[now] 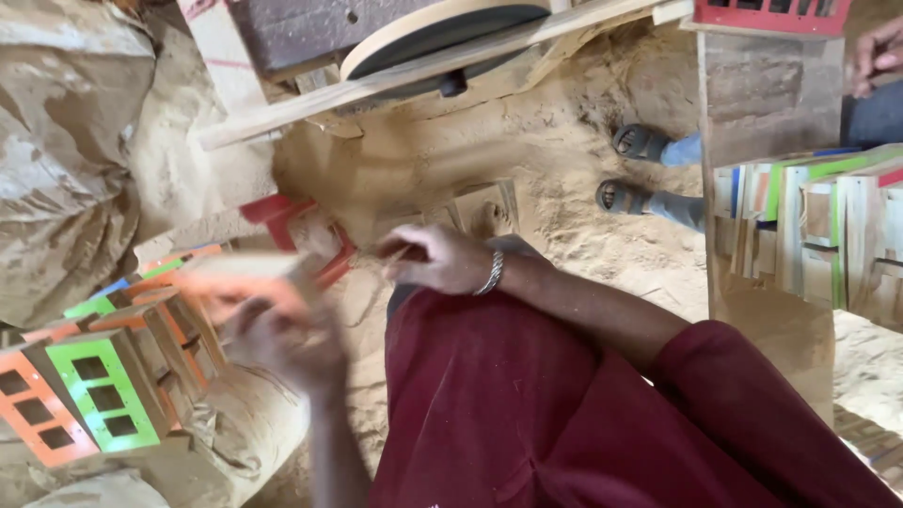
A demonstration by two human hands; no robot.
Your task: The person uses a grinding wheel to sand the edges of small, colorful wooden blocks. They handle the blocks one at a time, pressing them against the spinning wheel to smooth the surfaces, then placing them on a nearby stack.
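My left hand [282,339] is blurred with motion and grips an orange-painted wooden box piece [240,277] at the left of the view. My right hand [437,259], with a metal bracelet at the wrist, rests by my knee with its fingers curled on a thin wooden stick [395,252]. My dark red trousers [527,414] fill the lower middle. Below my left hand stands a heap of small wooden boxes with cut-out windows, one green [103,390] and one orange [33,409].
Sawdust covers the floor [564,169]. A long wooden plank [414,75] and a round disc [442,28] lie at the top. Another person's sandalled feet [630,169] and hand [879,56] are at the right, beside a stack of painted wood pieces [828,226]. A sack [66,141] lies left.
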